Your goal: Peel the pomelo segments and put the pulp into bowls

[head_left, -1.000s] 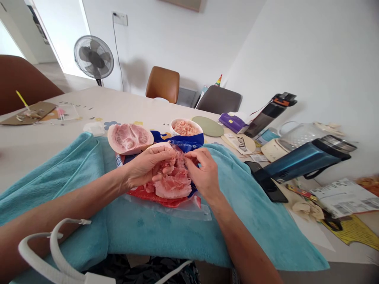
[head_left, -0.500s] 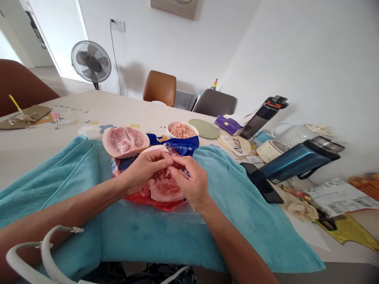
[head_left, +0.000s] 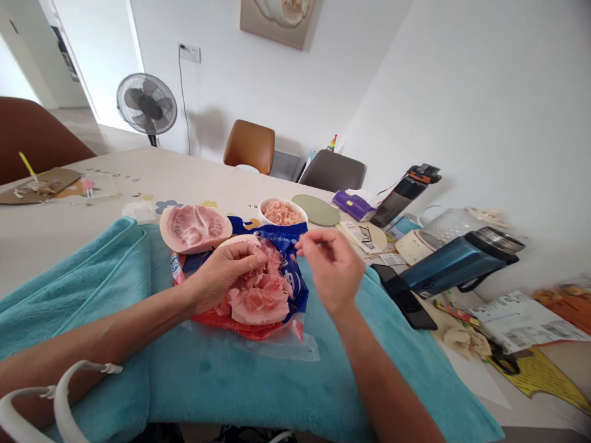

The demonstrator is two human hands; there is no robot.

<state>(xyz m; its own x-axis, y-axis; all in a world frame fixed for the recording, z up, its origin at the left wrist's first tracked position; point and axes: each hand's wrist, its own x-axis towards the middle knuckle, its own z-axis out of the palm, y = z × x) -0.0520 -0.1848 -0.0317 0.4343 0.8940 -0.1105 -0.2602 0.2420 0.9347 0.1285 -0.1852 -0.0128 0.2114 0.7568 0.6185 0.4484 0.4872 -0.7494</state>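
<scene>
My left hand is closed in a pinch on a small piece of pomelo, largely covered by the fingers. Beneath it, pink pomelo peel and torn membranes lie heaped on a blue and red plastic bag. To the right of the heap, my right hand is raised with its fingers curled and fingertips together; what they hold, if anything, is too small to make out. Behind my left hand rests a cut pomelo half, flesh upward. A white bowl of peeled pink pulp stands beyond the bag.
A teal towel covers the table's front. On the right are a black phone, a blue bottle, a dark bottle, a purple tissue pack and scissors. A green oval mat lies beside the bowl.
My hands were together over the pomelo heap. Now my right hand has moved away to the right, uncovering more of the bag, while my left stays above the heap.
</scene>
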